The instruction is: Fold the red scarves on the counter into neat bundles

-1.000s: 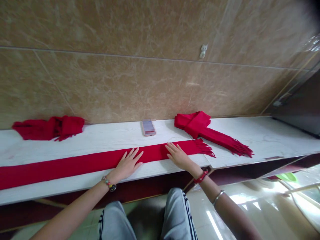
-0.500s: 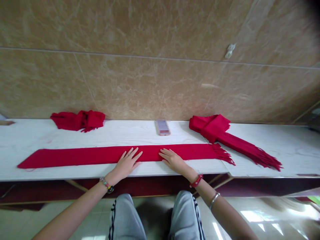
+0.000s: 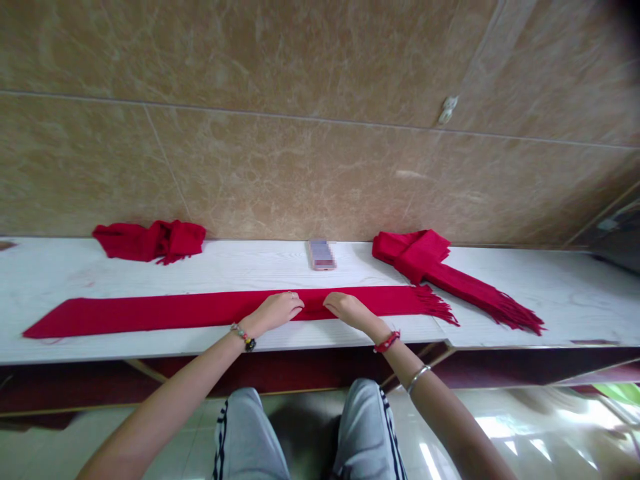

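A long red scarf [image 3: 165, 312] lies stretched lengthwise along the white table, its fringed end to the right and a slanted end to the left. Near its middle, my left hand [image 3: 279, 311] is closed with fingertips pinching the cloth. A short way to the right, my right hand [image 3: 346, 309] also pinches the scarf. Between the two hands the fabric shows a slight ridge. My fingertips are partly hidden by the backs of my hands.
A crumpled red scarf [image 3: 150, 241] sits against the wall at back left. A phone [image 3: 321, 255] lies at the back middle. Another folded red scarf [image 3: 415, 257] trails its fringe rightward. The white table [image 3: 260, 263] has open shelving beneath its front edge; a tiled wall [image 3: 280, 173] rises behind.
Both hands, lying flat with fingers spread before, have curled into pinches on the scarf. My left hand has shifted right, closer to my right hand. The view has turned slightly.
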`<state>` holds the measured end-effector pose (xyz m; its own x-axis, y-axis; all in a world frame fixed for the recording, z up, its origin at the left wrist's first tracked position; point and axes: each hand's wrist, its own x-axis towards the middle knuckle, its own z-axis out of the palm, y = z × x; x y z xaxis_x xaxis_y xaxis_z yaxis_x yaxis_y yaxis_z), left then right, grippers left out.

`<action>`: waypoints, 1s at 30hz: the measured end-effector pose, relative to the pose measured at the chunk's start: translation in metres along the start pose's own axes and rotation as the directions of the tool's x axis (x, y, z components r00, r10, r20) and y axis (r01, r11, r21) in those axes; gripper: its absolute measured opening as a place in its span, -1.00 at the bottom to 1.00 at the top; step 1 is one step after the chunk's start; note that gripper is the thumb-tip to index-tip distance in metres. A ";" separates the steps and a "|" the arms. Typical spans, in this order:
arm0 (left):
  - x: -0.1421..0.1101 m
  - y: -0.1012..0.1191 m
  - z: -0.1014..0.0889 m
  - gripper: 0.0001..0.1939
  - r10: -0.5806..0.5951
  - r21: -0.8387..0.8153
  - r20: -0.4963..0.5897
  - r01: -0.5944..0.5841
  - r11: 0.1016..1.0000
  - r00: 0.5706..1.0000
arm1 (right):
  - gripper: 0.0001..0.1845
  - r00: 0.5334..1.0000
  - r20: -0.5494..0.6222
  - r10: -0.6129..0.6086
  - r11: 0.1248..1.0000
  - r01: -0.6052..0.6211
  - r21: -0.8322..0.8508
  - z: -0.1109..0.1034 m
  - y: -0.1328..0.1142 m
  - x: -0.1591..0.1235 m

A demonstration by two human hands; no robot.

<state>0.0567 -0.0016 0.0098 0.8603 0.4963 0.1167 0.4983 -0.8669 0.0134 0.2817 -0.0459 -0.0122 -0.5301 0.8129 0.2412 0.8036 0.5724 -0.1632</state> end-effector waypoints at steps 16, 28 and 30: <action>0.028 0.009 0.010 -0.88 -0.178 -0.100 -0.057 0.172 0.980 0.982 | -0.80 0.982 -0.064 0.177 0.984 -0.177 0.017 -0.006 -0.009 0.001; 0.025 0.008 0.012 -0.63 -0.191 -0.197 -0.042 0.179 0.964 0.981 | -0.77 0.987 -0.156 0.044 0.997 -0.033 0.071 0.008 -0.004 -0.013; 0.021 0.009 0.011 -0.58 -0.219 -0.169 -0.044 0.208 0.963 0.975 | -0.74 0.981 -0.191 -0.020 0.997 0.035 0.074 0.014 -0.001 -0.022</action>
<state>0.0802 0.0014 0.0011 0.7248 0.6713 0.1547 0.6410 -0.7395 0.2055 0.2887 -0.0624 -0.0306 -0.4847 0.7659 0.4224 0.7623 0.6067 -0.2254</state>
